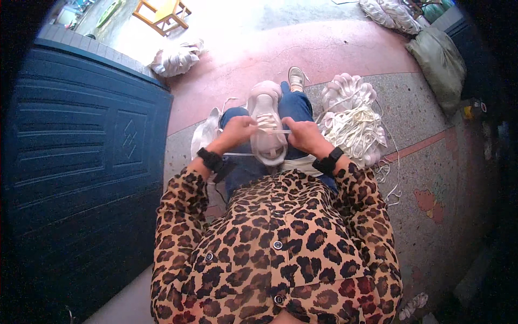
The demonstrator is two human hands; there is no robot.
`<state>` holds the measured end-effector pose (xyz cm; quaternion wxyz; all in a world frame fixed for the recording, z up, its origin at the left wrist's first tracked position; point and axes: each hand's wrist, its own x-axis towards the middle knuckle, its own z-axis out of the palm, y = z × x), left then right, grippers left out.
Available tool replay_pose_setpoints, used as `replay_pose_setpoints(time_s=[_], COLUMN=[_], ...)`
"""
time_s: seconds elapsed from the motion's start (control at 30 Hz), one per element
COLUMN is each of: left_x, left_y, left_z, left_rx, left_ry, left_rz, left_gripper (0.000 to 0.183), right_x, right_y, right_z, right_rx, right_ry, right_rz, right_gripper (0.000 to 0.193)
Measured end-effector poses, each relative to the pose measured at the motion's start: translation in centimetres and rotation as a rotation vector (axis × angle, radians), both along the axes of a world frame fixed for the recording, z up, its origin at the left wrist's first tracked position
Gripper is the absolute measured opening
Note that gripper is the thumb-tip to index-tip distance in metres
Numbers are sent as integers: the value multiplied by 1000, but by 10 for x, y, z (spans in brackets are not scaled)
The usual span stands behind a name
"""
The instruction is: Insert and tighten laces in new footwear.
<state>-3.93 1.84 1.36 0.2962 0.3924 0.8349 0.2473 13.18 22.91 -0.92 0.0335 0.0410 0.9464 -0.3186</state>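
A pale pinkish-white sneaker [265, 97] rests on my lap, its toe pointing away from me and its heel opening towards me. A flat white shoelace [280, 132] crosses its upper eyelets and is pulled out to the right. My right hand [305, 135] is closed in a pinch on that lace, just right of the shoe. On the shoe's left side, my left hand [240, 132] has its fingers pinched together at the lacing, seemingly on the same lace. Their fingertips are partly hidden.
To my right lies a heap of loose white laces [359, 129], in front of bundled pale shoe pieces [348, 92]. More white material [204, 135] is by my left leg. A blue door [89, 124] stands at left; a full sack [440, 65] and a yellow stool [162, 16] are farther off.
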Motion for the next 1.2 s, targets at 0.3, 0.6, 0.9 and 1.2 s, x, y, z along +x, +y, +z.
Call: replay_pose_setpoints(time_s=[0.3, 0.6, 0.9, 1.2], left_x=[-31, -11, 3, 45], left_y=[-87, -33, -85, -36], left_z=[25, 118, -53, -1], left_rx=[-290, 490, 203, 389], left_ry=[244, -610, -254, 590], left_rz=[-33, 685, 760, 1], left_gripper=[21, 18, 19, 17], right_x=[-7, -26, 36, 16], right_y=[1, 5, 36, -8], right_z=[19, 121, -73, -19], right_rx=[-289, -1185, -100, 202], right_ry=[464, 327, 151, 356], right_rz=[-304, -512, -595, -218], right_gripper=[38, 37, 47, 11])
